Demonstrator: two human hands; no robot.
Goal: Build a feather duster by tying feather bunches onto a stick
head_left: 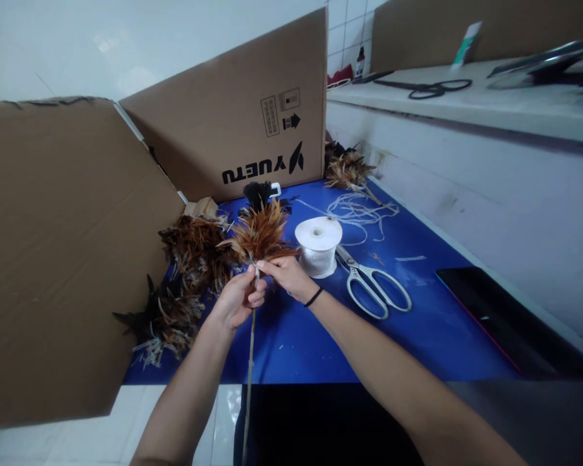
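A thin stick (pixel 250 375) runs down past the table's front edge, with a bunch of brown and orange feathers (pixel 261 228) fanned out at its top and black feathers (pixel 258 194) above. My left hand (pixel 239 298) is closed around the stick just below the feathers. From the right, my right hand (pixel 285 273) pinches at the feather base, its fingertips beside my left thumb. A bit of whitish material shows between the fingers. To the right stands a white spool (pixel 319 234), with silver scissors (pixel 369 281) lying against it.
Feather bunches (pixel 197 249) lie left, against a cardboard panel (pixel 53 259). Another panel (pixel 233 116) stands behind. At the back right are more feathers (pixel 347 168) and loose white strips (pixel 354 210). A dark tablet (pixel 505 317) lies right, below a ledge (pixel 466 107) holding black scissors (pixel 427 87).
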